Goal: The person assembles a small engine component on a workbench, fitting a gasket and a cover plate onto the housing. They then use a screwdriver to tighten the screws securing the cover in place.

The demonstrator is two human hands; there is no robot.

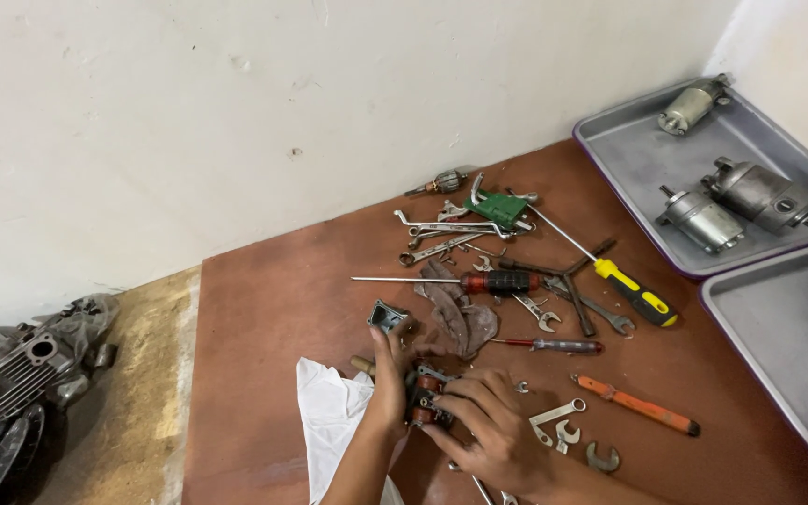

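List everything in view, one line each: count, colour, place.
motor part: one, dark with red windings, held in both hands
white cloth: one, under the hands
grey rag: one, mid-mat
screwdrivers: yellow-black, red-black, orange, small red
spanners: several, silver, scattered
green tool: one, near wall
trays: two, grey, right
starter motors: three, grey, far tray
engine: one, grey, left floor
left hand: one, gripping the part
right hand: one, fingers on the part
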